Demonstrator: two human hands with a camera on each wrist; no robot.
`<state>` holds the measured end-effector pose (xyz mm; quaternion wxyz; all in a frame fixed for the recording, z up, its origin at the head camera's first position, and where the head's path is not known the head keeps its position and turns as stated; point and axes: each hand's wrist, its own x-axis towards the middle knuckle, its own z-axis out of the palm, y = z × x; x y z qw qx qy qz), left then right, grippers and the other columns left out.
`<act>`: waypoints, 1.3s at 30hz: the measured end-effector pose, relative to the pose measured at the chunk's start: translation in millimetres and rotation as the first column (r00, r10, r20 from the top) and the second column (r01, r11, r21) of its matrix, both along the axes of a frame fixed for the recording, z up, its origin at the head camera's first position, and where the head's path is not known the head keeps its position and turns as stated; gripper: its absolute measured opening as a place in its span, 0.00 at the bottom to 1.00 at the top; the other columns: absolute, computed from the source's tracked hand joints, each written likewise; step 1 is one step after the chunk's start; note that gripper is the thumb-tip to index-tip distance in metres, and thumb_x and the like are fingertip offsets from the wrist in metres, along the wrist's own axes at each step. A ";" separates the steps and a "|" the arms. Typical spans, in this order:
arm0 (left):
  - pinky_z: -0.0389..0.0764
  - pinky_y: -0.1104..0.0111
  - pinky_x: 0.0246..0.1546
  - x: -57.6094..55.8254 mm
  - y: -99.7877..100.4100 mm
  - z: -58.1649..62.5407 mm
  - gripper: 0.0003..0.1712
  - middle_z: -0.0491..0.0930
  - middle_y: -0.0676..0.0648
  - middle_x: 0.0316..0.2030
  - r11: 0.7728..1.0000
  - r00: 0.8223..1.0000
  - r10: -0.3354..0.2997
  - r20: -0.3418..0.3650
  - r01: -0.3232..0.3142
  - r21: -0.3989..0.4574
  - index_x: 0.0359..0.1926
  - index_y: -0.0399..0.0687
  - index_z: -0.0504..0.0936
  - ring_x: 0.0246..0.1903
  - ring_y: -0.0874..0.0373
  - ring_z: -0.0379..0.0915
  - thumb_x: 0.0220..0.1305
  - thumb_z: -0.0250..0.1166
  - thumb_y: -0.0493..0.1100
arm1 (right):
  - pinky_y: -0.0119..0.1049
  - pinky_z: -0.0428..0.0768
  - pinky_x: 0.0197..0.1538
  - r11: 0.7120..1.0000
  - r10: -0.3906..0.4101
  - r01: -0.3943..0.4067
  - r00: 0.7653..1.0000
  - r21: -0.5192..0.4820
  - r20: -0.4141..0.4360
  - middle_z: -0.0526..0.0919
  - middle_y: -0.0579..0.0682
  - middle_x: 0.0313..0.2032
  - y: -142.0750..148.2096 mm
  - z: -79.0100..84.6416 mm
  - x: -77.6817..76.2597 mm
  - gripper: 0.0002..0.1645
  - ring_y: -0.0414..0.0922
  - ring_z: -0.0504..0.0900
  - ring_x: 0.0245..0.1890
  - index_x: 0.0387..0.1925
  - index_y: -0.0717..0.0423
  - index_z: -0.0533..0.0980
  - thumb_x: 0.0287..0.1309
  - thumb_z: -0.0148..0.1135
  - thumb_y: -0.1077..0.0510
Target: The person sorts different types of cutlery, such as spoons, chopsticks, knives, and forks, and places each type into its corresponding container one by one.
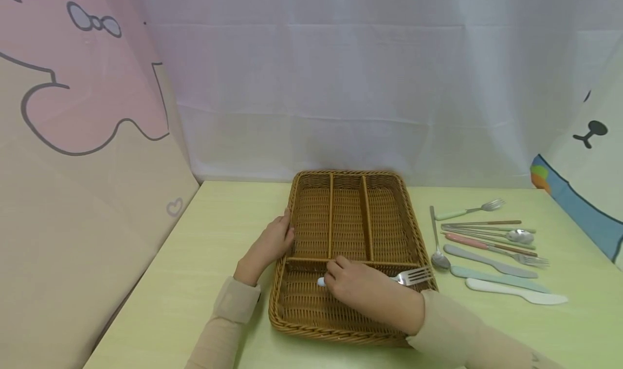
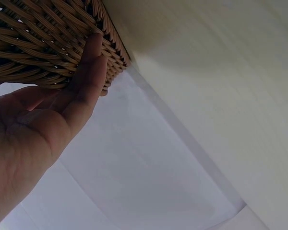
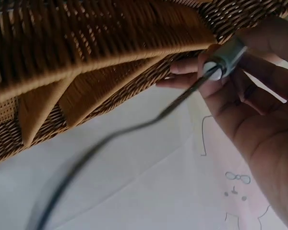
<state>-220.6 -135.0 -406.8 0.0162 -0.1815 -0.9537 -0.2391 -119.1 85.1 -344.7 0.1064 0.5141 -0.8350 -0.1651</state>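
Observation:
My right hand pinches a fork by its pale blue handle, over the front compartment of a brown wicker cutlery basket. The fork's tines point right, close to the basket's right rim. In the right wrist view, thumb and fingers close around the handle, and the metal neck extends down and left. My left hand rests against the basket's left side. Its fingers lie fairly straight along the outer wicker wall in the left wrist view.
Right of the basket lie a long-handled spoon, a green-handled fork, a pink-handled fork, several chopsticks and another spoon. Nearer are a grey knife, a mint knife and a white knife. A white curtain hangs behind.

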 end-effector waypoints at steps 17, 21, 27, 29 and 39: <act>0.74 0.59 0.30 1.0 0.0 1.0 0.32 0.74 0.36 0.38 1.000 1.000 0.000 -0.023 0.000 0.008 0.65 0.24 0.49 0.25 0.56 0.65 0.65 0.49 0.36 | 0.22 0.72 0.30 0.992 0.112 -0.113 0.993 0.051 0.025 0.78 0.40 0.31 -13.4 -24.7 2.8 0.05 0.34 0.68 0.28 0.34 0.50 0.77 0.53 0.61 0.56; 0.73 0.62 0.27 0.8 -0.3 -0.8 0.32 0.73 0.40 0.34 1.000 1.000 0.002 -0.023 -0.002 0.001 0.65 0.25 0.49 0.23 0.58 0.64 0.66 0.49 0.37 | 0.21 0.74 0.33 0.991 0.116 -0.119 0.992 0.064 0.052 0.79 0.39 0.33 -15.5 -31.3 3.3 0.08 0.34 0.70 0.30 0.37 0.49 0.78 0.53 0.61 0.55; 0.73 0.61 0.27 2.4 0.1 0.5 0.32 0.72 0.42 0.32 1.000 1.000 -0.006 -0.025 0.006 0.009 0.65 0.24 0.50 0.23 0.57 0.64 0.66 0.49 0.37 | 0.21 0.76 0.36 0.993 0.090 -0.098 0.990 0.071 0.113 0.80 0.40 0.35 -17.6 -37.8 3.7 0.08 0.34 0.73 0.33 0.39 0.49 0.77 0.56 0.58 0.56; 0.74 0.61 0.28 2.9 0.2 1.0 0.32 0.73 0.41 0.33 1.000 1.000 -0.005 -0.023 0.005 0.009 0.65 0.24 0.50 0.24 0.56 0.64 0.65 0.49 0.37 | 0.22 0.76 0.35 0.994 0.082 -0.091 0.987 0.060 0.136 0.80 0.40 0.35 -18.2 -39.4 3.7 0.08 0.34 0.73 0.33 0.39 0.49 0.77 0.58 0.56 0.55; 0.73 0.61 0.28 1.8 0.5 -0.3 0.32 0.74 0.39 0.36 1.000 1.000 0.005 -0.019 -0.004 0.018 0.65 0.25 0.50 0.23 0.57 0.64 0.66 0.49 0.37 | 0.23 0.78 0.39 0.997 0.056 -0.066 0.981 0.048 0.187 0.80 0.41 0.38 -20.3 -42.5 2.3 0.11 0.35 0.75 0.36 0.42 0.50 0.77 0.60 0.53 0.55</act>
